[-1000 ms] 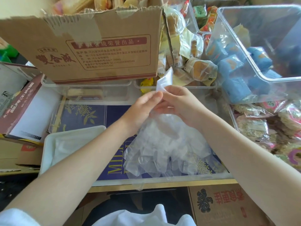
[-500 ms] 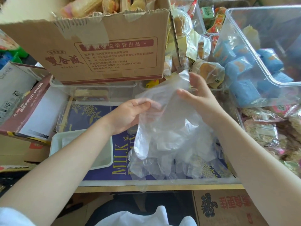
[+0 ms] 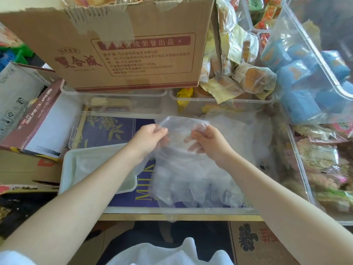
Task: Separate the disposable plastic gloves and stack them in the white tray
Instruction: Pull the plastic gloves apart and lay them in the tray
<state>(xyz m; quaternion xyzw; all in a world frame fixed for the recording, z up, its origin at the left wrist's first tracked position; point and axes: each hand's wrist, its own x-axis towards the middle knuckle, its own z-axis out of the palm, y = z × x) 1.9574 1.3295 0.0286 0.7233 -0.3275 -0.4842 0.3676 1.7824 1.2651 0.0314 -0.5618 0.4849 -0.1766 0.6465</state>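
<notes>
Grip: glove cuff [image 3: 181, 124] pinched by left hand [image 3: 148, 139] and right hand [image 3: 209, 143], right of white tray [image 3: 65, 169].
Risk: clinging film; two gloves may be lifted together.

Both forearms bare, reaching in from near edge toward scene centre, converging. Left hand [image 3: 148, 139] at centre-left, back of hand up, thumb and fingers curled in a pinch on the clear plastic glove [image 3: 183, 150] at its far-left cuff edge. Right hand [image 3: 207, 144] just right of it, wrist bent, thumb on top, fingers [image 3: 193, 145] tucked under and showing through the film, pinching the far-right cuff edge. Hands near each other, not touching. White sleeve edge at near-left corner.
</notes>
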